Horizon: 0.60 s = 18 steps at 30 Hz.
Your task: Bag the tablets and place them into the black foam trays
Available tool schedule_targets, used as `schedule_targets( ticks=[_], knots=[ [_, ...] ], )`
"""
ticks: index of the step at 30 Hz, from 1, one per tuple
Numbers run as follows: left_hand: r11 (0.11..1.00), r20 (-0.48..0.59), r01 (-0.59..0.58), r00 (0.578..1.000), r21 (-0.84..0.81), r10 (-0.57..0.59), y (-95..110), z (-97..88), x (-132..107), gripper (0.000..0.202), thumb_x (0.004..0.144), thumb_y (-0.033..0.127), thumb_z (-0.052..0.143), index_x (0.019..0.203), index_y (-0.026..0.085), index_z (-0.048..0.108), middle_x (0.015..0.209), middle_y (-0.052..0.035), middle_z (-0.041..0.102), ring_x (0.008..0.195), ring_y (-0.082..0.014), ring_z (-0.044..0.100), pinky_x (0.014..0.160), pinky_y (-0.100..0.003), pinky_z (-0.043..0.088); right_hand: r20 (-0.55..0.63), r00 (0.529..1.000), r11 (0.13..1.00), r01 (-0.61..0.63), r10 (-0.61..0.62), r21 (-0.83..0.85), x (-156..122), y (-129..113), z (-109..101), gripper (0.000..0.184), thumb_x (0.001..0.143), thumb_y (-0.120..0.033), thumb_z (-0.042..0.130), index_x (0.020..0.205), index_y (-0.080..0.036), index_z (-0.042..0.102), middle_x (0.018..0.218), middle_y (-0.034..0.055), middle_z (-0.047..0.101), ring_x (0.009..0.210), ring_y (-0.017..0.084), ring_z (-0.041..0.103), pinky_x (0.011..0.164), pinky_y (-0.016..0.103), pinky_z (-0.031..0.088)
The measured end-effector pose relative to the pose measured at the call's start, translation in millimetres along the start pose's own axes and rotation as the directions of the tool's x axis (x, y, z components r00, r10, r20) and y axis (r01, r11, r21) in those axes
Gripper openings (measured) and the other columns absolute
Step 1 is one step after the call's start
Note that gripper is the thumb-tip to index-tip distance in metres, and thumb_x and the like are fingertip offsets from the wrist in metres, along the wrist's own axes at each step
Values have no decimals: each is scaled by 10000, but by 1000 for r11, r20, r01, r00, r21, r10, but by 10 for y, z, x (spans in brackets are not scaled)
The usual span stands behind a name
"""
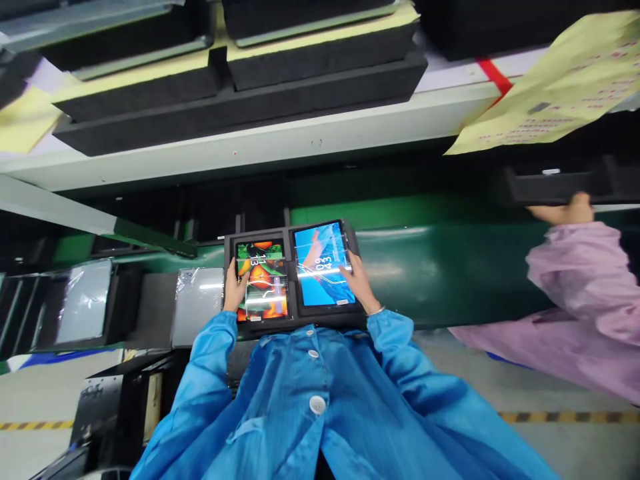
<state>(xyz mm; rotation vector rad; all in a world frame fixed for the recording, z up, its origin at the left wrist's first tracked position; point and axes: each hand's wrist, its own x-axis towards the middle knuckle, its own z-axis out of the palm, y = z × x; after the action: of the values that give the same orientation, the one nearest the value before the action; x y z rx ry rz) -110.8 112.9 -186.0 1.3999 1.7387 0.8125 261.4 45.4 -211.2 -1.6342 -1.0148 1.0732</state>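
A black foam tray [290, 235] sits on the green conveyor belt [440, 267] right in front of me and holds two lit tablets side by side. The left tablet [264, 267] shows an orange and green picture, the right tablet [323, 257] a blue one. My left hand [234, 287] rests on the left edge of the left tablet, thumb on its screen. My right hand [356, 283] lies flat on the lower right of the right tablet, fingers stretched over the glass. Both arms wear blue coat sleeves.
Two wrapped grey tablets in trays [197, 303] [83, 303] lie on the belt to my left. Stacked black foam trays [235, 87] fill the shelf above. At right a person in a pink coat [580, 293] holds a black tray [555, 185] under a yellow sheet [555, 87].
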Motion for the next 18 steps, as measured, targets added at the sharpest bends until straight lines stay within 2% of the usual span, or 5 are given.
schedule_targets(
  ticks=[3,6,9,13,18],
  knots=[
    [981,-89,-128,986,143,142,56,-180,-2,591,959,378,606,1496,154,498,1716,-199,256,1635,-326,171,1332,-501,153,11,991,972,134,-134,-194,-81,-62,23,545,969,-473,625,1455,-229,582,1720,107,269,1605,341,181,1301,591,175],
    [930,-213,-177,944,321,253,76,-449,-19,669,984,445,564,1558,130,427,1764,-205,32,1651,-364,-28,1321,-580,22,-71,987,933,111,-144,-344,-187,55,-124,605,1013,-519,524,1538,-222,478,1766,107,65,1625,368,4,1286,659,127],
    [814,-110,-208,943,542,314,-18,-460,-208,949,888,602,667,1615,95,328,1740,-288,74,1630,-465,-4,1270,-697,65,-166,985,913,-24,-48,-406,-251,353,-234,722,990,-573,577,1565,-172,403,1710,227,201,1571,438,219,1221,689,287],
    [638,304,-378,925,671,227,-188,-31,-603,956,849,672,684,1612,175,391,1734,-259,197,1622,-493,35,1240,-748,58,-180,983,902,-106,31,-419,-294,709,-177,536,1011,-484,629,1458,-206,527,1461,141,565,1284,322,598,1074,584,513],
    [607,132,-245,965,756,225,-271,162,-653,973,853,676,672,1595,106,405,1718,-303,197,1619,-496,72,1248,-726,79,-170,984,896,-33,-48,-443,-296,773,-108,538,1012,-448,641,1480,-215,515,1573,143,464,1404,352,498,1145,624,441]
  ],
)
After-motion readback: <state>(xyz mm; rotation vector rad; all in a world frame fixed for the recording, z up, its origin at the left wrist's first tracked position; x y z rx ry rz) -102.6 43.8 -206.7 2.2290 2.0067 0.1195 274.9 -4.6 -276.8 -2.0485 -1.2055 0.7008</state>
